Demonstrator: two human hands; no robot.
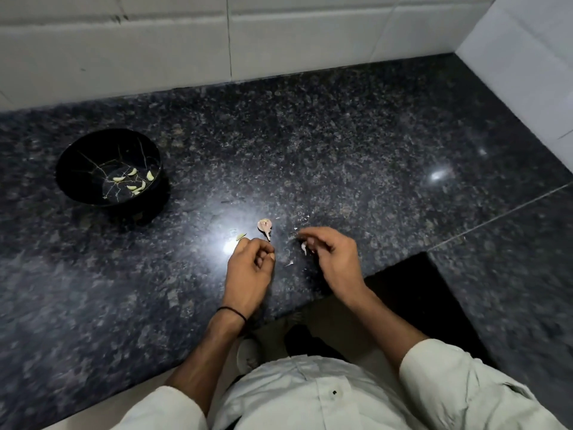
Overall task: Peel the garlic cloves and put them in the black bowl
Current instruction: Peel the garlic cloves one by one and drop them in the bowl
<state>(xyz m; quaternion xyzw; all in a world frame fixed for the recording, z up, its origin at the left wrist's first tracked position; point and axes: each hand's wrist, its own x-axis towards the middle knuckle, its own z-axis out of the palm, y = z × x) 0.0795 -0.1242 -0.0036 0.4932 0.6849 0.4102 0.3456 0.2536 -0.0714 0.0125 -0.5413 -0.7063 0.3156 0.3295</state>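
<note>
The black bowl (77,156) stands at the left of the dark granite counter with several peeled garlic cloves (133,181) inside. A garlic stem with its root base (265,227) lies in the middle, just beyond my hands. One peeled clove (241,236) lies on the counter at the fingertips of my left hand (251,265), whose fingers are curled with nothing visible in them. My right hand (333,259) hovers to the right and pinches a small pale garlic clove (304,247) under its thumb.
Small flakes of garlic skin (290,263) lie scattered between and beyond my hands. White tiled walls (279,41) close the back and the right side. The counter edge has a cut-out corner (400,274) under my right forearm.
</note>
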